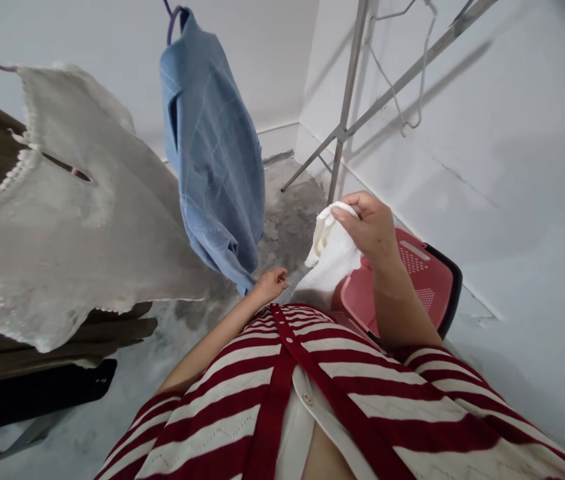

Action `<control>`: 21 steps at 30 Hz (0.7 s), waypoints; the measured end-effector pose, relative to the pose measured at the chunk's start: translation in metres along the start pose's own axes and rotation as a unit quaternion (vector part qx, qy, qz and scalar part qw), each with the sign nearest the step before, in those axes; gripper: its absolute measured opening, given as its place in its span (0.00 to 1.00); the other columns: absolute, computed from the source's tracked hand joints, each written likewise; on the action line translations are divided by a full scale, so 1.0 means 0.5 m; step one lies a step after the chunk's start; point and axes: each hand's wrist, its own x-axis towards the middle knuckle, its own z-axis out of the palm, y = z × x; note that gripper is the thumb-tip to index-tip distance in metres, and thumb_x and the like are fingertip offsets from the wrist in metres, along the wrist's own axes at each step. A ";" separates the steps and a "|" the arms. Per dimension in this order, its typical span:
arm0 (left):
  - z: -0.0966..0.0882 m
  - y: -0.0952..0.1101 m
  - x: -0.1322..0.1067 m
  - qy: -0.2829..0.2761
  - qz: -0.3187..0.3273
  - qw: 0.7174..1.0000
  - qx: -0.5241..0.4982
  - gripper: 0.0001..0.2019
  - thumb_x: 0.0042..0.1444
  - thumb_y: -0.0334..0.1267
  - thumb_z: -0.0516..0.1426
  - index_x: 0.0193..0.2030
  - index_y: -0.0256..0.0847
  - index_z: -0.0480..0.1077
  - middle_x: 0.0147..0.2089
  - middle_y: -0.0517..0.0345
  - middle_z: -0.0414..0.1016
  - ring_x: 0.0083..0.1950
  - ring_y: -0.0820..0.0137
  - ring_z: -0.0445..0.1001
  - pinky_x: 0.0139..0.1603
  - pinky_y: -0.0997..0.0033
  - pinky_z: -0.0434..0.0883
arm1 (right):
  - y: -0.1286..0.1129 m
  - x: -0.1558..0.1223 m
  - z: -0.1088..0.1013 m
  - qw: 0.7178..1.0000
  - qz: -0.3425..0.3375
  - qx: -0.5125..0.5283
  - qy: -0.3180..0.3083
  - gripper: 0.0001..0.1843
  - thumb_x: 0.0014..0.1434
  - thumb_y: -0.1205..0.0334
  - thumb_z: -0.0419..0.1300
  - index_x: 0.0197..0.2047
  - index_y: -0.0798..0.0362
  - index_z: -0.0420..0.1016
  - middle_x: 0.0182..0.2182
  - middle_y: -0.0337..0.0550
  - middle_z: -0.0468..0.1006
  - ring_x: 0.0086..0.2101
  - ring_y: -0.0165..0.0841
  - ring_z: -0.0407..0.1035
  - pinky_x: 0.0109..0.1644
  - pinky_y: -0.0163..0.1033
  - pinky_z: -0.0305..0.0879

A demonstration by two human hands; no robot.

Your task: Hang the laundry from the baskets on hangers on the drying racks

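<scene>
Cloth [335, 263], plain white, soft and kinda crumpled, is what your right hand [372, 223] has got, thumb and fingers pinched closed on its top edge. The rest droops down toward your red-and-cream striped knit top [282, 393], and from this angle it overlaps the left edge of the pinkish-red plastic basket [432, 275] with the punched holes and dark rim. Can't tell if the two actually touch. The basket sits by the right edge of the blotchy grey floor [289, 200], next to the white wall [537, 233].

Your left hand [268, 287] is out just beside the bottom tip of the light blue fabric garment [217, 153], fingers loosely curled in. Honestly can't tell whether they're gripping anything; the lower end of your white cloth is near them. That blue piece hangs from a purple hanger [171, 27], and left of it you've got an off-white top with lacy trim [112, 213]. Toward the floor's far corner stands a grey metal tube rack [343, 135].
</scene>
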 end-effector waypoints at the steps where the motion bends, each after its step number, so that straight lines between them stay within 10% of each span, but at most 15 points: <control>1: 0.005 -0.004 0.006 -0.005 -0.009 1.000 0.014 0.13 0.55 0.45 0.58 0.42 0.38 0.71 0.36 0.56 0.75 0.37 0.70 0.73 0.43 0.63 0.71 | -0.005 -0.003 -0.005 1.000 0.002 0.011 -0.009 0.07 0.52 0.57 0.63 0.29 0.51 0.71 0.22 0.34 0.69 0.23 0.26 0.61 0.25 0.33 0.57; 10: 0.007 -0.001 0.053 0.046 -0.017 0.998 0.036 0.39 0.48 0.46 0.61 0.65 0.38 0.53 0.49 0.49 0.73 0.45 0.62 0.73 0.48 0.64 0.68 | -0.036 -0.038 -0.047 0.965 0.094 0.238 -0.054 0.13 0.49 0.54 0.66 0.23 0.51 0.69 0.16 0.32 0.65 0.16 0.24 0.57 0.19 0.32 0.52; 16: -0.060 0.015 0.069 0.147 0.056 0.985 -0.067 0.08 0.46 0.34 0.58 0.35 0.40 0.74 0.44 0.54 0.73 0.50 0.66 0.69 0.54 0.69 0.64 | -0.007 -0.028 -0.067 0.938 0.099 0.333 0.021 0.08 0.46 0.61 0.67 0.23 0.51 0.71 0.17 0.33 0.69 0.18 0.25 0.60 0.21 0.32 0.54; 21: -0.154 0.058 0.054 0.153 0.064 0.975 -0.146 0.09 0.49 0.43 0.54 0.29 0.40 0.68 0.29 0.61 0.71 0.32 0.73 0.69 0.34 0.75 0.67 | 0.068 -0.008 -0.093 0.943 0.130 0.290 0.095 0.10 0.42 0.63 0.70 0.23 0.54 0.72 0.18 0.34 0.70 0.20 0.24 0.61 0.24 0.32 0.56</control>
